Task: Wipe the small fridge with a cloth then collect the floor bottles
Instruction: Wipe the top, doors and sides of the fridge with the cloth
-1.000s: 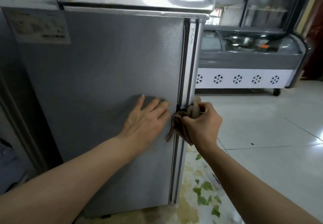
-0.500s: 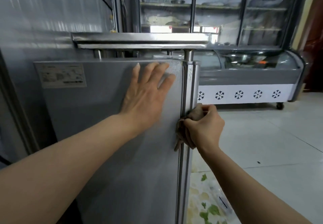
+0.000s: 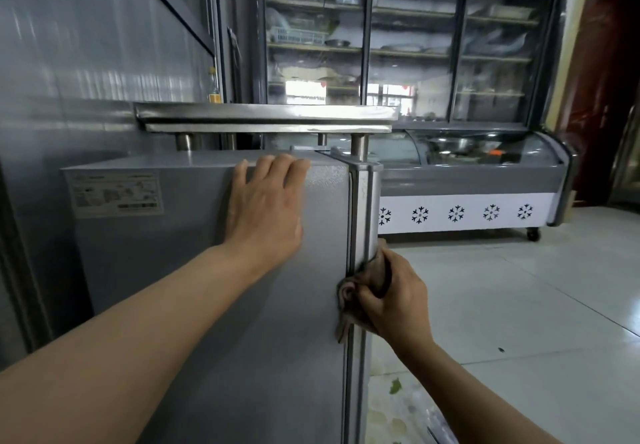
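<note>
Grey sheet-metal side panel of the small fridge (image 3: 194, 287) fills the left and centre, standing under a steel counter ledge (image 3: 266, 117); it looks rigid, heavy and smooth, probably slick under a damp rag, with a paper label (image 3: 116, 194) stuck near its upper left corner. Left hand (image 3: 265, 208) lies flat and relaxed on that panel, fingertips (image 3: 273, 163) hooked just over the top edge, seemingly bracing the cabinet. Just right, the silver door edge and seal strip (image 3: 363, 208) run down the front corner. Right hand (image 3: 394, 299) is clenched around a bunched brown cloth (image 3: 349, 293), pressing it against that corner strip; the cloth looks soft, light and limp, best held wadded as it is. Beyond sit a chest freezer with snowflake decals (image 3: 460, 208) and a glass-door display cabinet (image 3: 408, 45). Fridge front and base are out of sight. Floor bottles cannot be picked out; only patterned clutter, blurred, at the lower right edge.
</note>
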The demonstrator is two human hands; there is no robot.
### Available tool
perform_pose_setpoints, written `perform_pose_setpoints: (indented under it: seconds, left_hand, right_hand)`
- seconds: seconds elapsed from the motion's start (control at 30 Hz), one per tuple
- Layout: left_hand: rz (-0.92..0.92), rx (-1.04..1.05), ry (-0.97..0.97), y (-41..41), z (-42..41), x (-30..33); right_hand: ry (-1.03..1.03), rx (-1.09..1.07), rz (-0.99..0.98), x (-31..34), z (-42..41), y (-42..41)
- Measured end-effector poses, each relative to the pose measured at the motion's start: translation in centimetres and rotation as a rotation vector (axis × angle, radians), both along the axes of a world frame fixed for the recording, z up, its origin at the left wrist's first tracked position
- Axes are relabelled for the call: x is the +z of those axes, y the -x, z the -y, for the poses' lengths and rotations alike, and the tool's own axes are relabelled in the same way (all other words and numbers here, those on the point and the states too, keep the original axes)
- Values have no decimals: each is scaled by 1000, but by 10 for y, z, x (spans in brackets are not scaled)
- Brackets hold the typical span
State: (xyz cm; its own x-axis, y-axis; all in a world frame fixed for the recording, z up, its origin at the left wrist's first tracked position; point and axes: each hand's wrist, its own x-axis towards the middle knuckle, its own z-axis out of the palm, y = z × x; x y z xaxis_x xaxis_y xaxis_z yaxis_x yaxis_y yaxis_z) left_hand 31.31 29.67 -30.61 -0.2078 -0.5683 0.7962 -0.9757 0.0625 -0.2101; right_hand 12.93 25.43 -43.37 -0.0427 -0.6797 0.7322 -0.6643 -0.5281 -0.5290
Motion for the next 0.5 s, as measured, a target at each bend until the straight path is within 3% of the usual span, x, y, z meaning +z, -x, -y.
perform_pose_setpoints:
  seconds: [0.27, 0.4, 0.5]
  left_hand:
    - [-9, -25, 48, -2, 6, 5]
    - [-22, -49, 90, -3, 7, 8]
    - [-36, -76, 99, -3, 8, 11]
  right_hand:
    - [124, -65, 219, 77, 1, -10]
    - [202, -64, 237, 121, 2, -13]
    - [214, -32, 139, 142, 4, -11]
